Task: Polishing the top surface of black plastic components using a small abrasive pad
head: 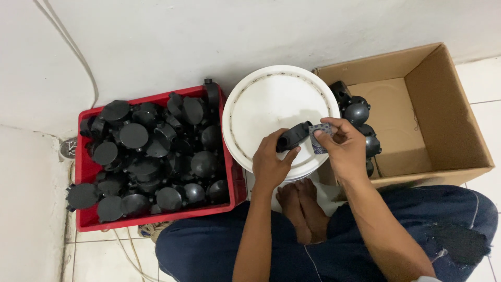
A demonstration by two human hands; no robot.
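My left hand [270, 159] grips a black plastic junction box [293, 136] over the white round bucket lid [271, 99]. My right hand [342, 143] pinches a small blue-and-white patterned sticker [319, 137] right against the box's end. Both hands hover above the lid's near edge, in front of my crossed legs and bare feet.
A red crate [156, 216] heaped with several black round junction boxes stands to the left. A brown cardboard box [443, 109] on the right holds several of the same black boxes [357, 112] at its left side. A white wall runs behind, with a cable at the left.
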